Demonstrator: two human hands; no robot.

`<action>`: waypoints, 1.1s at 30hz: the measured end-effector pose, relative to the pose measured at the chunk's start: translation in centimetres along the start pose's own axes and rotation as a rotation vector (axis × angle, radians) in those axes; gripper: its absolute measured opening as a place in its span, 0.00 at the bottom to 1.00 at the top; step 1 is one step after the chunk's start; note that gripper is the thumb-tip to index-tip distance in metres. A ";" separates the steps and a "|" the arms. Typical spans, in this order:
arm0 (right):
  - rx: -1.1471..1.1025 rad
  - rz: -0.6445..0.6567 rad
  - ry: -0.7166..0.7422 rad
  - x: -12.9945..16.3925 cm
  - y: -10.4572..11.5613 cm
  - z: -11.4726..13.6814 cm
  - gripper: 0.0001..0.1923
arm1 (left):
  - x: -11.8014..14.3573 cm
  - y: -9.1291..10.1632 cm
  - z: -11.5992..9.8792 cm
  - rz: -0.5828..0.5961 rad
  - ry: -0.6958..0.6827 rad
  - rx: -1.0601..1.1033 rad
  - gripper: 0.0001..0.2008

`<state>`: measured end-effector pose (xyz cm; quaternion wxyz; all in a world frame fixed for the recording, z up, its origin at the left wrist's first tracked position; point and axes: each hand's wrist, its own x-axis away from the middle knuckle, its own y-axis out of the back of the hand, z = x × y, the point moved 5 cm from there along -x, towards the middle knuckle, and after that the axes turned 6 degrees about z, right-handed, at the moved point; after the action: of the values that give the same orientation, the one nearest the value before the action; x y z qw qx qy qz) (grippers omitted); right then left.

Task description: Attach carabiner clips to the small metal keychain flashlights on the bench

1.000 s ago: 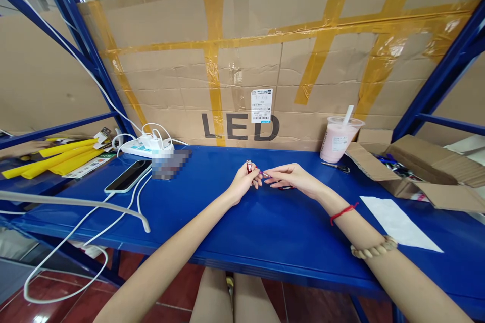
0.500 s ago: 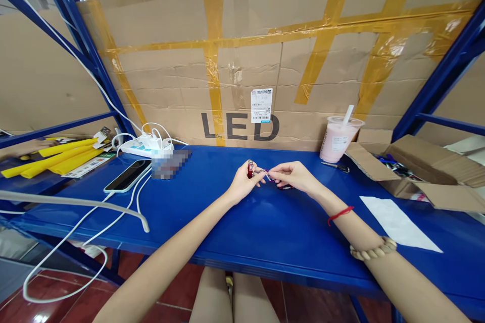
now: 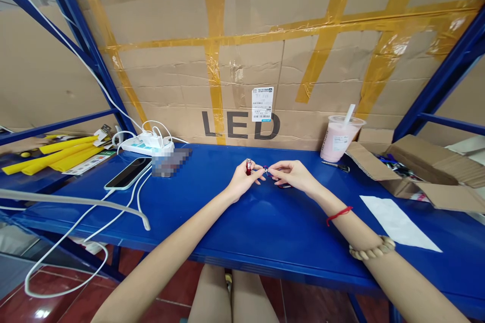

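Near the back middle of the blue tabletop, both hands meet with fingertips almost touching. My left hand (image 3: 240, 181) is closed in a pinch, and a small red piece with a pale, silvery end (image 3: 248, 167) sticks up from it. Thumb and finger of my right hand (image 3: 293, 174) are pinched together as well. Between the two pinches shows a tiny shiny piece with dark blue edges (image 3: 265, 170), too small to name. Below the right fingers is a dark red object (image 3: 285, 186), mostly hidden by the hand.
At the back right stands a pink drink cup (image 3: 339, 139) beside an open cardboard box (image 3: 424, 161). White paper (image 3: 399, 224) lies nearer. On the left are a phone (image 3: 129, 173), a power strip (image 3: 146, 145), white cables and yellow tubes (image 3: 64, 156). A large cardboard sheet (image 3: 170, 86) closes the back.
Both hands stay in nearly the same place. The fingertips have shifted slightly around the tiny shiny piece, which now shows less of its length. The view has tilted a little.
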<state>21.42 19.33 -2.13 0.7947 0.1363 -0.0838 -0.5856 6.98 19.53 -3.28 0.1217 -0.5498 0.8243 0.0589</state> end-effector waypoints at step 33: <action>0.524 0.081 0.406 0.5 -1.2 1.3 0.07 | 0.1 -0.7 0.9 0.131 0.217 -0.038 0.14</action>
<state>20.09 18.38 -1.24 0.7558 0.4464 -0.0767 -0.4729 7.74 19.37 -4.16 0.0170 -0.5002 0.8655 0.0224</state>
